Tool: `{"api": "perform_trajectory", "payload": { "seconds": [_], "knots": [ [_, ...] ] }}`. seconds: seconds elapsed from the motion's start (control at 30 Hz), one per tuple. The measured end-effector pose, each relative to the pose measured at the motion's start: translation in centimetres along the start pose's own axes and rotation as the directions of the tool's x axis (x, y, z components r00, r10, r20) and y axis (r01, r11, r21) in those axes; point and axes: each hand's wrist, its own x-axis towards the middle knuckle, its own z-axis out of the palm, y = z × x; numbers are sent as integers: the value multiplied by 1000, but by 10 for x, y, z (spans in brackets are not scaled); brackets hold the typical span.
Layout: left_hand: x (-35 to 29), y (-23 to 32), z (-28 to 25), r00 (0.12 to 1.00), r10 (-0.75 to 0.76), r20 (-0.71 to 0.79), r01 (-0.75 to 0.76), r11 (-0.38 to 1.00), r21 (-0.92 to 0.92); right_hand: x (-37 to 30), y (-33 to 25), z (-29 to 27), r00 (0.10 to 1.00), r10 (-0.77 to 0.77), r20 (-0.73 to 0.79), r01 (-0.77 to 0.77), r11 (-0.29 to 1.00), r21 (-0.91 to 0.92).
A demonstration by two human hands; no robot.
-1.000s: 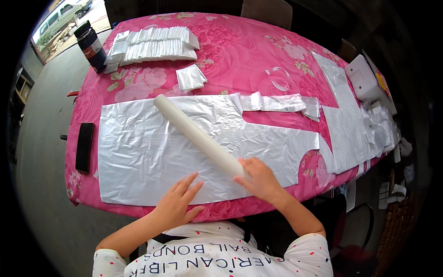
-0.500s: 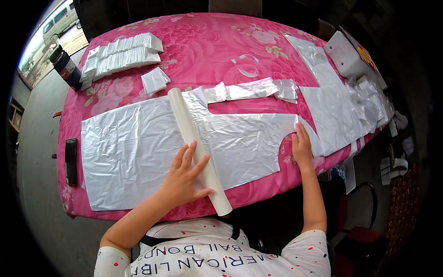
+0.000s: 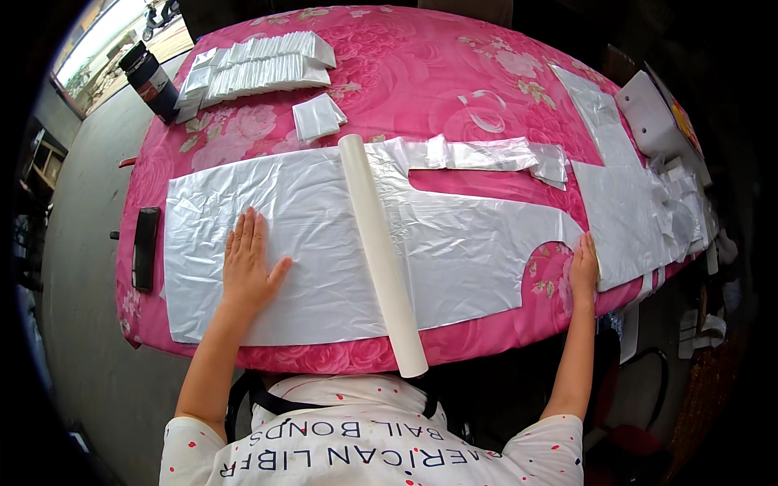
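A silvery-white thin plastic piece, shaped like an apron, (image 3: 267, 300) lies spread over the table, with a narrow strap at its far side and a curved cut-out at its right. My left hand (image 3: 248, 267) rests flat on its broad left part, fingers stretched and thumb apart. Across the middle of the plastic lies a long off-white tube (image 3: 381, 251), its near end sticking out past the table edge; neither hand touches it. At the right end of the plastic, by the curved strap, my right hand (image 3: 583, 267) lies with its fingers stretched out close together.
A pink flowered cloth (image 3: 389, 81) covers the table. Folded plastic packets (image 3: 275, 73) stand in rows at the far left, near a dark jar (image 3: 151, 85) and one separate packet (image 3: 318, 117). A black oblong object (image 3: 146, 249) lies at left. More plastic sheeting (image 3: 624, 219) and a white box (image 3: 652, 113) are right.
My left hand has left the tube and moved left onto the plastic. My right hand has shifted slightly along the strap end. The whole view has shifted a little.
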Motion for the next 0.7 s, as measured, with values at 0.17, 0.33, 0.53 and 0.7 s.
{"api": "perform_trajectory", "payload": {
  "seconds": [0.17, 0.33, 0.53, 0.7],
  "knots": [
    [-7, -11, -8, 1000, -12, 12, 12, 1000, 11, 2, -5, 3, 999, -49, -20, 49, 998, 31],
    [-12, -25, -13, 1000, -27, 6, 27, 999, 25, -2, -20, -5, 990, -86, 110, 82, 996, 46],
    [-12, -29, -14, 998, -33, 49, 32, 999, 19, -4, -15, -7, 987, -151, 58, 150, 988, 20],
    [-10, -27, -11, 998, -34, 59, 31, 998, 53, -6, -22, -12, 994, -99, -41, 100, 995, 29]
  ]
}}
